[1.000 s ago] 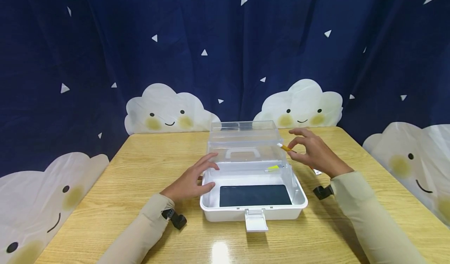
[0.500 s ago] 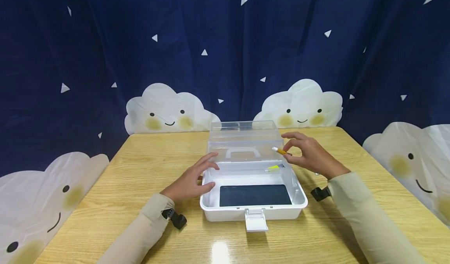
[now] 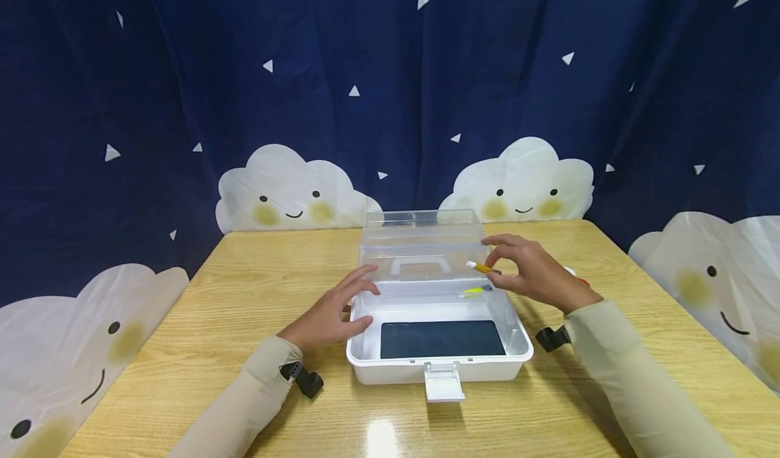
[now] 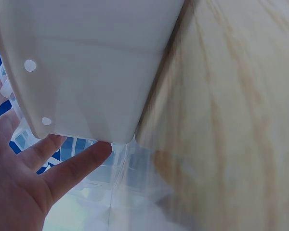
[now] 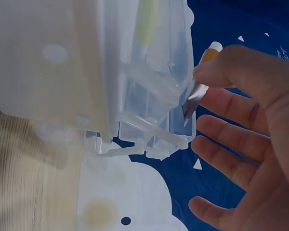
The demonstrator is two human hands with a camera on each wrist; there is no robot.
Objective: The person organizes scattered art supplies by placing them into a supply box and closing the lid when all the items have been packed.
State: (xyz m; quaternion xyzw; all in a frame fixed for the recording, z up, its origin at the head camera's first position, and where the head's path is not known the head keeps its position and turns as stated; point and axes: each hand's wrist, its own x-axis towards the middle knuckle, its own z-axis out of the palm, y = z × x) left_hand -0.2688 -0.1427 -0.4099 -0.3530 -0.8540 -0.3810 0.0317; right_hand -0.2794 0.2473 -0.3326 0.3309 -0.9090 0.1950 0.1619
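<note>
A white storage box (image 3: 445, 371) stands on the table with its transparent lid (image 3: 423, 227) raised and its front latch (image 3: 443, 383) hanging down. My right hand (image 3: 533, 275) pinches an orange craft knife (image 3: 481, 267) with a white end and a pointed silvery blade, at the right of the raised tray (image 3: 420, 288). In the right wrist view, the blade tip (image 5: 186, 118) points at the tray's compartment. My left hand (image 3: 329, 316) rests at the box's left side, fingers nearly straight, a fingertip at its rim in the left wrist view. A yellow item (image 3: 474, 290) lies in the tray.
A dark panel (image 3: 441, 339) covers the box floor. A small red and white thing (image 3: 569, 270) shows behind my right hand, mostly hidden. The wooden table (image 3: 292, 268) backs onto a navy curtain (image 3: 329, 119) with clouds. Each wrist wears a black camera.
My right hand has moved left and slightly down with the craft knife, toward the tray. A red and white thing behind that hand has come into view. My left hand stays still.
</note>
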